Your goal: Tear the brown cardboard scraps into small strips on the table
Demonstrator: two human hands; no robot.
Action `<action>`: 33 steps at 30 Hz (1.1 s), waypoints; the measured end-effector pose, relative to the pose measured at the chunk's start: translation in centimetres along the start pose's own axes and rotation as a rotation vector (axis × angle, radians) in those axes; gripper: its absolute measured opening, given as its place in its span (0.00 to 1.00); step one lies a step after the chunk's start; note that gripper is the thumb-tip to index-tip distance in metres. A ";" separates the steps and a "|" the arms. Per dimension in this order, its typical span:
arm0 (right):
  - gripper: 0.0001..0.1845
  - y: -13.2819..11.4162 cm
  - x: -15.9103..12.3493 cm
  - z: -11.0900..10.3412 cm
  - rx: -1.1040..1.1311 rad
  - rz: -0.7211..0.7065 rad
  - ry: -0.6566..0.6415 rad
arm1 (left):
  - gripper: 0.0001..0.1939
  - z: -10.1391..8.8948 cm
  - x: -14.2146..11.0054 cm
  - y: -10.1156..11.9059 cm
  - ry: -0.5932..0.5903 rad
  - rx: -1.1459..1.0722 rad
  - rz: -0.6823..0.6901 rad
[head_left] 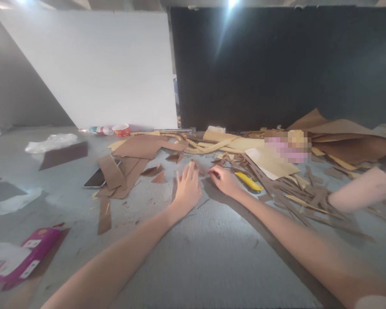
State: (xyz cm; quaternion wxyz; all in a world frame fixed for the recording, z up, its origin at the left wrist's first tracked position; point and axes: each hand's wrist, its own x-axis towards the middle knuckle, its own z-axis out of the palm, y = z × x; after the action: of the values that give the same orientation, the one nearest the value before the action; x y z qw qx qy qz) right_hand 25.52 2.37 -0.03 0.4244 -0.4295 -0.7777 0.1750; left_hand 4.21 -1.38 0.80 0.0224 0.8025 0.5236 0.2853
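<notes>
Cup (121, 130) print blurred; left hand (188, 187) beside brown scrap (200, 168).

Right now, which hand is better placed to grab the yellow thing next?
Probably the right hand: it's close beside the yellow thing, while the left hand is farther away, beyond the right one.

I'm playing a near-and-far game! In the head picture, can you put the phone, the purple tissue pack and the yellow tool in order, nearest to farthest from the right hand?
From the right hand:
1. Yellow tool, just to its right.
2. Phone, left, past the left hand.
3. Purple tissue pack, far left, toward the viewer.
</notes>
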 end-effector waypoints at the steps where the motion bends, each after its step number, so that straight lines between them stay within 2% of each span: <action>1: 0.12 -0.1 0.0 0.0 0.006 -0.003 -0.006 | 0.26 0.0 -0.1 0.1 0.003 0.017 -0.020; 3: 0.12 -0.2 0.0 -0.1 0.014 -0.008 -0.015 | 0.26 0.1 -0.2 0.2 -0.008 -0.004 -0.020; 8: 0.10 -0.7 -0.1 -0.3 -0.011 -0.011 -0.075 | 0.26 0.3 -0.2 -0.1 -0.055 -0.228 0.120; 11: 0.10 -1.0 -0.2 -0.4 -0.009 -0.057 -0.152 | 0.27 0.6 0.1 -0.7 0.027 -0.343 0.143; 15: 0.11 -1.7 -0.5 -0.5 -0.053 -0.137 -0.243 | 0.28 0.8 0.8 -1.7 0.237 -0.439 0.017; 20: 0.24 -2.1 -0.5 -0.4 -0.165 -0.191 -0.344 | 0.25 0.9 1.2 -2.3 0.292 -0.536 -0.118; 25: 0.20 -1.6 -0.3 0.1 -0.174 -0.111 -0.331 | 0.23 1.0 1.2 -2.3 0.287 -0.538 -0.124; 30: 0.13 -0.8 -0.3 0.3 -0.149 -0.138 -0.309 | 0.22 1.0 1.2 -2.4 0.291 -0.557 -0.135; 33: 0.12 -0.5 -0.1 0.0 -0.085 -0.151 -0.253 | 0.17 0.9 1.3 -2.2 0.243 -0.609 -0.140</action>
State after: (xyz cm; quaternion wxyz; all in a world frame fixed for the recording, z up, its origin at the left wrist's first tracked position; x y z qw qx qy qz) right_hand 25.29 1.99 0.19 0.3164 -0.3621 -0.8617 0.1622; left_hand 3.19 1.03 -0.15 0.2180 0.6811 0.4672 0.5199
